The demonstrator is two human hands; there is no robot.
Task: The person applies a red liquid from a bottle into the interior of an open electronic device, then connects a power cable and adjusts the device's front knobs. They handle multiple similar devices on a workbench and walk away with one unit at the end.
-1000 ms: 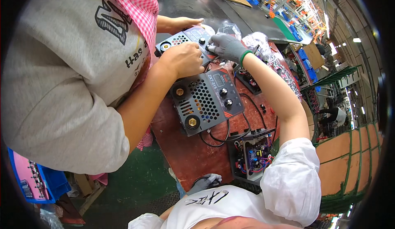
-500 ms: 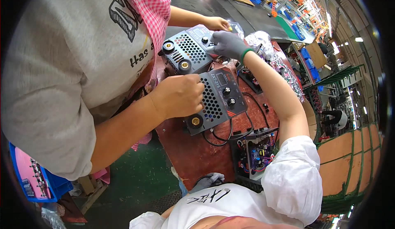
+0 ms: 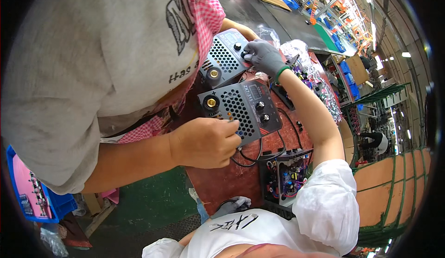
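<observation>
My right hand, in a grey glove with a green cuff, reaches to the far welding machine. Its fingertips pinch a black knob on that panel, beside another black knob. Low in the picture, my gloved left hand is curled by the bench edge around something dark I cannot make out. Between my hands sits a nearer grey welding machine with a honeycomb grille, two silver-topped knobs and a brass socket. A co-worker's bare hand is closed at its lower left corner, hiding that part.
The co-worker, in a grey shirt and checked apron, leans in from the left. An opened unit with exposed circuit boards stands by my right arm on the red bench. Black cables loop nearby. Plastic-wrapped parts lie beyond.
My right fingers have closed onto the far machine's lower knob. The co-worker leans further in; one hand has moved down the near machine, uncovering its upper socket, and the other is now hidden.
</observation>
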